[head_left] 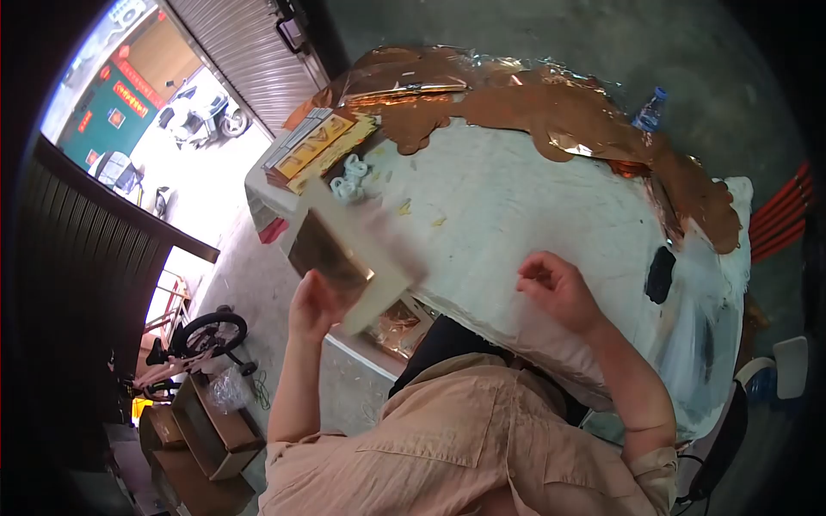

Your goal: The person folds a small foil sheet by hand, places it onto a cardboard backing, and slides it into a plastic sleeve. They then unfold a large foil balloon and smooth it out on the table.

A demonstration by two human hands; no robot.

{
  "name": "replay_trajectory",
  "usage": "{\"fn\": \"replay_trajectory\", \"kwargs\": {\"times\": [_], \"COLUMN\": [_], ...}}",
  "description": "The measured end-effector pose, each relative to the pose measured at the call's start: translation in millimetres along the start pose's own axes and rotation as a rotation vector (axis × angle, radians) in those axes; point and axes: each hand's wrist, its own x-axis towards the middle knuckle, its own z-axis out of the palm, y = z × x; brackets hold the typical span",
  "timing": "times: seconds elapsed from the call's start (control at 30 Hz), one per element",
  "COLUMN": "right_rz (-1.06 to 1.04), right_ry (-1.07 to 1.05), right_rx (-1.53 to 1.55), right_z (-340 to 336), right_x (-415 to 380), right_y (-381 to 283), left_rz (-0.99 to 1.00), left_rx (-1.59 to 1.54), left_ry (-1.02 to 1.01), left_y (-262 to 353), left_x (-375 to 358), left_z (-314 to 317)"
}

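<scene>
Left hand point(311, 303) gripping blurred gold-faced card point(348, 251) at table point(516, 206) edge; right hand point(555, 288) loosely curled on white cover; copper foil point(551, 107) behind.

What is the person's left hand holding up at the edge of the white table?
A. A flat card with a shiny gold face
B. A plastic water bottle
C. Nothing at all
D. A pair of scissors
A: the left hand grips a flat card whose gold face shines, raised over the table edge, while the right hand rests empty on the white top.
</scene>
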Motion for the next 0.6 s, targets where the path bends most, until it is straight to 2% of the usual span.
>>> {"fn": "replay_trajectory", "kwargs": {"times": [0.03, 0.1, 0.17, 0.23, 0.3, 0.4, 0.43, 0.5, 0.53, 0.6], "right_rz": [-0.057, -0.058, -0.062, 0.031, 0.034, 0.037, 0.037, 0.063, 0.085, 0.091], "right_ry": [0.088, 0.116, 0.153, 0.179, 0.176, 0.182, 0.185, 0.17, 0.157, 0.152], "right_rx": [-0.009, 0.038, 0.083, 0.111, 0.111, 0.104, 0.102, 0.106, 0.115, 0.114], "right_z": [-3, -6, -7, -7, -6, -6, -6, -7, -7, -8], "right_x": [4, 6, 7, 6, 6, 6, 6, 4, 4, 4], "right_y": [8, 15, 16, 14, 17, 20, 21, 17, 16, 16], "left_rz": [0.015, -0.005, -0.125, -0.122, -0.228, -0.247, -0.251, -0.458, -0.501, -0.48], "left_rx": [-0.043, 0.046, 0.08, 0.244, 0.135, 0.103, 0.099, 0.663, 0.672, 0.7], "left_ry": [0.108, 0.236, 0.048, 0.343, 0.515, 0.542, 0.542, 0.92, 1.045, 0.987], "left_y": [10, 10, -7, -48, -82, -127, -130, -136, -143, -152], "left_x": [-2, -27, -40, -51, -48, -35, -33, -31, -28, -26], "left_z": [-57, -105, -184, -167, -232, -304, -299, -279, -287, -262]}}
